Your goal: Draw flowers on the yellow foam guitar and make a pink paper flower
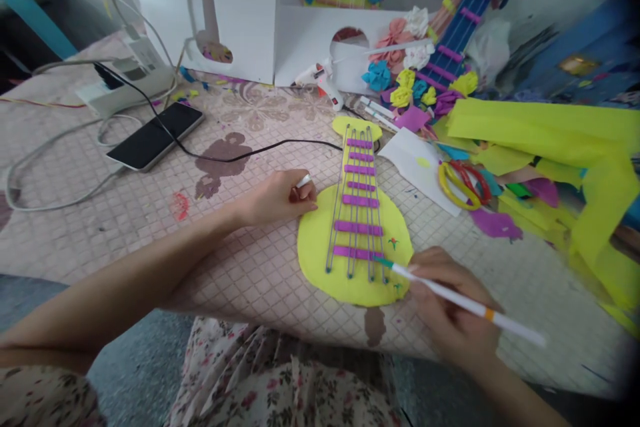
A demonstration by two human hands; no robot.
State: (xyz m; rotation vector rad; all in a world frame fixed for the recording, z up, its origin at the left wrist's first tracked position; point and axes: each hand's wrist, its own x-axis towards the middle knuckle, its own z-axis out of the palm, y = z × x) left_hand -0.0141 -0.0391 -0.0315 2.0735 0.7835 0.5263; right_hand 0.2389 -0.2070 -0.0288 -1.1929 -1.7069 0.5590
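A yellow guitar-shaped cutout [320,247] lies on the patterned tablecloth, with purple bars across it and grey strings running lengthwise. Small green and red marks show near its lower right edge. My right hand [453,307] is closed around a white marker [465,300] with a green tip and an orange band; the tip is over the lowest purple bar, and whether it touches is unclear. My left hand [285,197] is at the cutout's left edge, its fingers curled around a small white piece [303,181], perhaps a cap.
A phone [156,137] and a power strip [125,80] with cables lie at left. Behind stand white boards [240,13], a glue gun [323,83] and a decorated blue guitar neck [457,33]. Scissors [457,185] and yellow paper scraps [540,130] are at right.
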